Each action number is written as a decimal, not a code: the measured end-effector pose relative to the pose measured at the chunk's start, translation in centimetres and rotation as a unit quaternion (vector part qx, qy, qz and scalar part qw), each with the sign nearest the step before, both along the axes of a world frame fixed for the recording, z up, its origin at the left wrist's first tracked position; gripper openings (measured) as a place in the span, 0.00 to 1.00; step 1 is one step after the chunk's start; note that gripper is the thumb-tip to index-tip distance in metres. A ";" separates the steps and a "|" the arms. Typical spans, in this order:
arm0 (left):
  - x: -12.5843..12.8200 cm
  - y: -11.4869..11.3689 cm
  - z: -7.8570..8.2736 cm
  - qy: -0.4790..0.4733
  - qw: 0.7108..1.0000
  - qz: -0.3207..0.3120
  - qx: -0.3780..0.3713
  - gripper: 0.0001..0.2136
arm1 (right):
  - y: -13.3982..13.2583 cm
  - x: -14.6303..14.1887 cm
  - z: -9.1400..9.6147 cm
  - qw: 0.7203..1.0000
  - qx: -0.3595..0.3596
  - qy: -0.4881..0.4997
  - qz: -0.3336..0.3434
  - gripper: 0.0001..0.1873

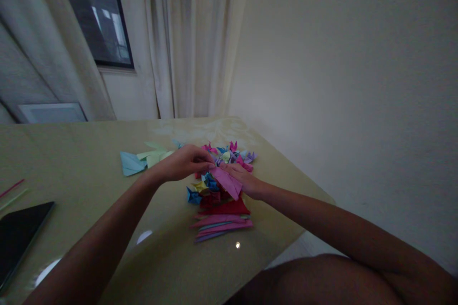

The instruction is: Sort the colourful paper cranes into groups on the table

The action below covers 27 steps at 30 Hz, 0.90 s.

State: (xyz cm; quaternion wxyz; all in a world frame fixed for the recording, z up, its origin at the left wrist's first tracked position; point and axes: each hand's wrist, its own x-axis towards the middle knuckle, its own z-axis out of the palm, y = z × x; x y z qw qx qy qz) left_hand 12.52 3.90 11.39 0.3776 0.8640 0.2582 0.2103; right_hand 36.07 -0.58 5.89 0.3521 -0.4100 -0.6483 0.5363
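Note:
A folded pink origami paper (227, 182) is held between my two hands, above a pile of paper pieces. My left hand (191, 163) pinches its upper left end between thumb and fingers. On the other side, my right hand (244, 178) grips its right edge, with the fingers partly hidden. Blue and yellow folded paper shapes (201, 188) lie just below my left hand. Nearer to me is a row of flat folded papers (223, 223) in red, pink and purple. Beyond my hands lie small origami pieces (229, 152) in pink, blue and purple.
Light blue folded paper (132, 163) and pale green folded paper (154, 154) lie left of the pile. A dark tablet-like device (23, 233) and two thin strips (13, 195) are at the far left. The table's right edge (293, 164) runs beside the wall.

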 end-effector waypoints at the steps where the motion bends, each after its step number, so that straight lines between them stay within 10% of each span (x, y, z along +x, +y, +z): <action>1: 0.0 -0.1 0.0 0.019 1.000 0.004 0.006 0.16 | 0.2 0.1 0.0 1.000 0.013 -0.001 -0.017 0.36; 13: -2.2 2.0 -1.3 0.157 0.984 0.068 0.044 0.18 | -0.5 1.5 -0.1 0.965 0.215 -0.147 0.020 0.23; 19: -9.8 6.8 -5.4 0.364 0.878 0.293 0.104 0.22 | -2.1 2.3 0.3 0.845 0.441 -0.285 0.098 0.15; 27: -14.6 8.3 -8.1 0.393 0.866 0.305 0.048 0.32 | -3.5 1.3 -1.0 0.682 0.581 -0.407 0.180 0.11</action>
